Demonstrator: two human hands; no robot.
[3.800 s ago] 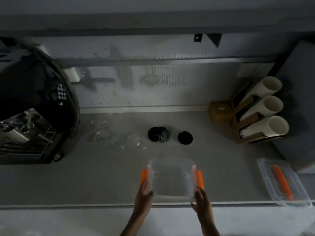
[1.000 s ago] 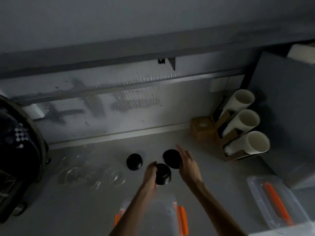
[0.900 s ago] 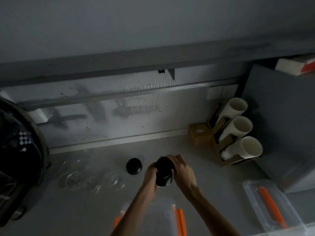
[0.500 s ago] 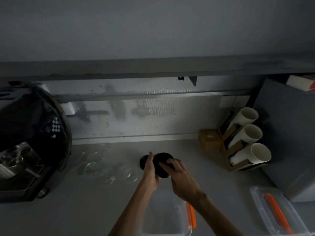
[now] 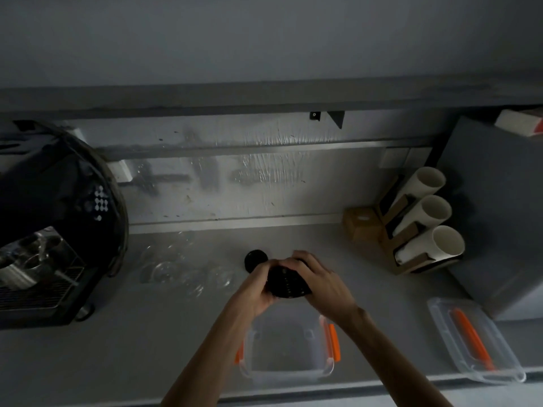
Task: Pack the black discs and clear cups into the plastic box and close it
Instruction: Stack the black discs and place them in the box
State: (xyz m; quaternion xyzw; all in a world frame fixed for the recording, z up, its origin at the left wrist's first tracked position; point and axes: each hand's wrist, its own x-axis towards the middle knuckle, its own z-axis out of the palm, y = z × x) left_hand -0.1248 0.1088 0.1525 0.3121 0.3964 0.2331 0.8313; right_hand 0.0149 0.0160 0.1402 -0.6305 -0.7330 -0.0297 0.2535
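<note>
Both hands hold a stack of black discs (image 5: 286,283) above the counter, just beyond the open plastic box (image 5: 286,374). My left hand (image 5: 254,284) grips the stack's left side and my right hand (image 5: 318,279) wraps its right side and top. Another black disc (image 5: 255,257) lies on the counter behind my left hand. Several clear cups (image 5: 182,270) stand in a loose group to the left. The box is clear with orange side latches and looks empty; my forearms cross over its edges.
A black coffee machine (image 5: 55,224) fills the left side. The box's clear lid (image 5: 473,345) with an orange strip lies at the right near the counter's front edge. A wooden holder with white paper cup stacks (image 5: 423,221) stands at the back right beside a grey cabinet.
My hands gathered the discs from the counter into one stack and drew it back toward the box. One disc stays on the counter. The view has tilted down, showing more of the box.
</note>
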